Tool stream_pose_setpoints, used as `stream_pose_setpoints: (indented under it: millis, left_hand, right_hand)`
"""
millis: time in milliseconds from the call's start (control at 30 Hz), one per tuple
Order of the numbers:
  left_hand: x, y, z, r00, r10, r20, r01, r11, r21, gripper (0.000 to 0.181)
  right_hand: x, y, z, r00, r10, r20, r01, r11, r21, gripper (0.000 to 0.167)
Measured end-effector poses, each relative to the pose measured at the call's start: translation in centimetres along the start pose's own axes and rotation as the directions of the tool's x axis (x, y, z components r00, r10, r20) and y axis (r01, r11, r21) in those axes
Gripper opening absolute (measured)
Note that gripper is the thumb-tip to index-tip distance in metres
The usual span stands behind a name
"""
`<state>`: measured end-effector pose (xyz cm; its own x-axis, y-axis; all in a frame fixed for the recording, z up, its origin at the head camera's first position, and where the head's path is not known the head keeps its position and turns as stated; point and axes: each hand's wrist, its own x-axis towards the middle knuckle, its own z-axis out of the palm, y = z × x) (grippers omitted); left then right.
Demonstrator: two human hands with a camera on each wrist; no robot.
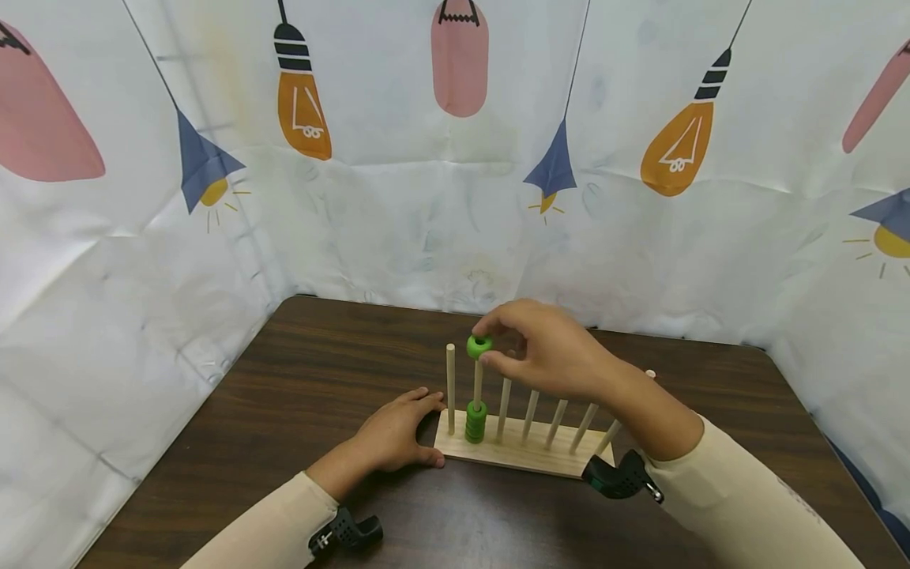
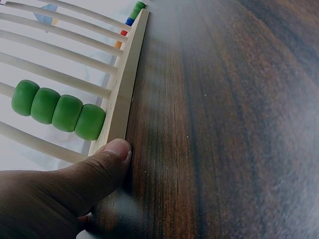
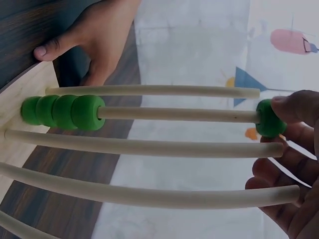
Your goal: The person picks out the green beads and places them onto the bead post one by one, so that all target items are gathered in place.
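A wooden base (image 1: 526, 450) with a row of upright rods stands on the table. My left hand (image 1: 398, 433) grips its left end, thumb (image 2: 112, 154) along the front edge in the left wrist view. Several green beads (image 1: 475, 423) are stacked at the bottom of the second rod from the left. My right hand (image 1: 558, 352) pinches another green bead (image 1: 479, 346) between thumb and fingers at the top of that rod. In the right wrist view this bead (image 3: 269, 118) is at the rod's tip, apart from the stacked beads (image 3: 62, 112).
The leftmost rod (image 1: 451, 387) is bare, beside the beaded one. Small green, blue, red and orange beads (image 2: 130, 21) show near the base's far end in the left wrist view. The brown table (image 1: 341, 348) meets a printed white cloth (image 1: 398, 229) behind.
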<state>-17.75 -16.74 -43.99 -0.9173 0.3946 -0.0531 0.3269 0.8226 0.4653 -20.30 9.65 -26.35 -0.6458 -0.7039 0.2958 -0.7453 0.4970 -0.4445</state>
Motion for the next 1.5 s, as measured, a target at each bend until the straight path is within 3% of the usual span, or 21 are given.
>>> stream_pose_setpoints:
  millis: [167, 267, 400, 600, 833, 1067, 1233, 1500]
  left_hand:
    - [0.1, 0.0, -0.1, 1.000, -0.003, -0.002, 0.003, 1.000, 0.004, 0.079]
    - [0.1, -0.1, -0.1, 1.000, -0.008, 0.002, 0.008, 1.000, 0.012, 0.080]
    - [0.1, -0.1, -0.1, 1.000, -0.012, 0.011, 0.012, 1.000, 0.018, 0.080]
    - [0.1, -0.1, -0.2, 1.000, -0.014, 0.016, 0.013, 1.000, 0.018, 0.080]
    - [0.2, -0.1, -0.2, 1.000, -0.022, 0.018, 0.021, 1.000, 0.022, 0.080]
    - [0.2, -0.1, -0.2, 0.999, -0.029, 0.024, 0.029, 0.999, 0.021, 0.079]
    - [0.1, -0.1, -0.1, 0.999, -0.029, 0.027, 0.028, 0.999, 0.020, 0.079]
    - [0.1, 0.1, -0.2, 0.999, -0.020, 0.030, 0.020, 1.000, 0.009, 0.078]
  right_hand:
    - [-0.3, 0.0, -0.6, 0.997, 0.070, 0.016, -0.069, 0.997, -0.026, 0.029]
    - [-0.9, 0.3, -1.2, 0.997, 0.072, -0.006, -0.072, 0.997, -0.038, 0.028]
    - [-2.3, 1.3, -2.2, 0.996, 0.080, -0.047, -0.082, 0.996, -0.041, 0.025]
    - [-5.2, 2.9, -4.2, 0.979, 0.185, -0.082, -0.188, 0.981, -0.040, 0.019]
    - [-9.2, 5.2, -6.0, 0.945, 0.305, -0.116, -0.311, 0.950, -0.034, 0.022]
    - [-13.6, 8.1, -6.6, 0.919, 0.335, -0.207, -0.363, 0.925, -0.113, 0.025]
    - [-17.0, 10.3, -6.6, 0.896, 0.382, -0.228, -0.417, 0.900, -0.131, 0.024]
    - [-21.7, 12.4, -5.7, 0.813, 0.563, -0.145, -0.580, 0.804, -0.132, 0.033]
